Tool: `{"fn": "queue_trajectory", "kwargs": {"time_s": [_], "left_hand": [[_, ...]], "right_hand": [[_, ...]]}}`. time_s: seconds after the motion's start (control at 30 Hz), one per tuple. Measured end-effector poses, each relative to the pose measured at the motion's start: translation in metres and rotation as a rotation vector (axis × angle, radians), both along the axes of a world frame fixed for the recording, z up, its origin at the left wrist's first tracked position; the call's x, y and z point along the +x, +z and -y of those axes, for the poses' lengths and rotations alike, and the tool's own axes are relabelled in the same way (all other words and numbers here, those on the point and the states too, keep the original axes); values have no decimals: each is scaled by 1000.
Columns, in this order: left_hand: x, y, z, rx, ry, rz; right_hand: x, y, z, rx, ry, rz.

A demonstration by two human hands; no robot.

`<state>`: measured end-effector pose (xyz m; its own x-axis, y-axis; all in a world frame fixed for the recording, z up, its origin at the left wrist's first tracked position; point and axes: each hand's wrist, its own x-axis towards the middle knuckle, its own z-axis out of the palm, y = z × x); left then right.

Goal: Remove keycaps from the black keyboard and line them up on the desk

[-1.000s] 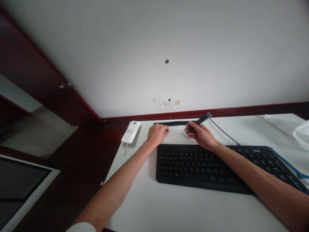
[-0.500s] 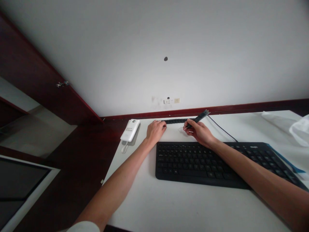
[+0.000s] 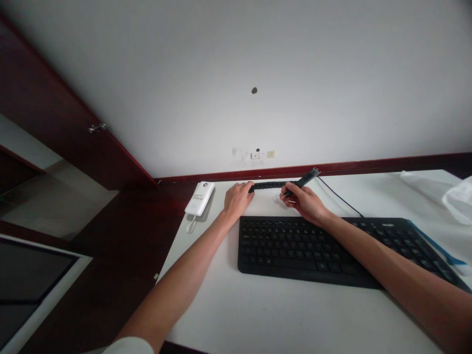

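A narrow row of black keycaps (image 3: 271, 185) lies along the far side of the white table. At its left end is my left hand (image 3: 237, 197), fingers curled and closed around a small black piece that looks like a keycap (image 3: 251, 189). My right hand (image 3: 304, 200) grips a dark keycap puller (image 3: 309, 177) like a pen, its handle slanting up to the right. Thin wires (image 3: 283, 196) stick out below the fingers, just in front of the row. Nearer to me lies a black keyboard (image 3: 291, 248), with my right forearm crossing over it.
A white power bank (image 3: 199, 199) with a short cable lies at the table's left edge. A black cord (image 3: 341, 199) runs behind the keyboard. White plastic sheeting (image 3: 459, 201) and a blue strip (image 3: 438, 246) are at the right. A wall with sockets (image 3: 271, 154) stands beyond.
My left fingers have shifted very slightly at the row's left end, where more of the black piece shows. The right hand and the puller stay practically still.
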<state>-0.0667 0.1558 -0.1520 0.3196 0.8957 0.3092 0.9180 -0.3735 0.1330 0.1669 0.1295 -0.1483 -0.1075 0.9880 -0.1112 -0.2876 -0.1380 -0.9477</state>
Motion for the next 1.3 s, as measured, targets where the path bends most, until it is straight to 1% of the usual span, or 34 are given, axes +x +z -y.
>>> {"fn": "queue_trajectory", "kwargs": {"time_s": [0.27,0.47,0.57,0.7,0.83,0.93,1.07,1.3], "left_hand": [[-3,0,-1,-1,5,24],[-1,-2,-1,-5,3,43],[-4,1,0,27,8,71],[-22,3,1,76,81,93],[-41,-3,-1,5,196,74],[-44,-10,-4,-53,250,69],[-39,-16,-6,-75,211,95],[-38,-16,-8,-69,172,105]], "right_hand": [[0,0,1,-4,-6,17],[1,-2,0,1,6,10],[2,-4,-1,2,6,8],[2,-4,-2,23,14,-2],[2,-4,-1,23,15,1],[2,-4,-1,18,14,9],[2,-3,0,19,24,20],[2,-3,-1,14,28,16]]}}
